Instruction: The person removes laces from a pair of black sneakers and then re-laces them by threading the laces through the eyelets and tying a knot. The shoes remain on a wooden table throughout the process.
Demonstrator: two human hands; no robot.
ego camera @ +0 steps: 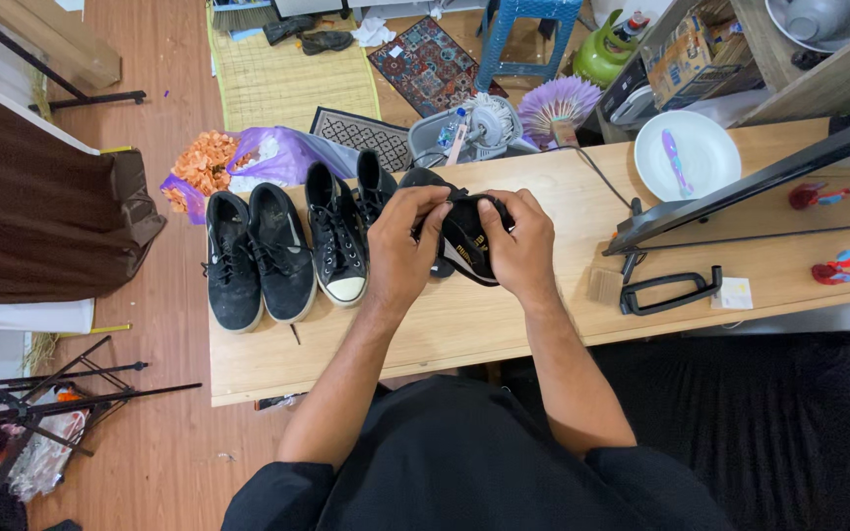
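The black shoe (464, 241) is sitting mid-frame, just above the wooden bench (464, 324), both hands clasping it. Left hand (405, 246) and right hand (518, 246) are gripping opposite sides, steadying it, while three black sneakers (282, 251) are lining up left of it.

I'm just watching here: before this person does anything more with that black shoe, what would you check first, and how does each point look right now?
1. Both hands on the black shoe: ok, left hand and right hand grip it from either side.
2. Shoe lifted off the wooden table: cannot tell, the hands hide its underside.
3. Other shoes out of the way: ok, the pair of black sneakers and the white-toed sneaker lie in a row to the left.
4. Table space in front of the hands: ok, bare wood.
5. White plate and black handle apart from the hands: ok, off to the right.
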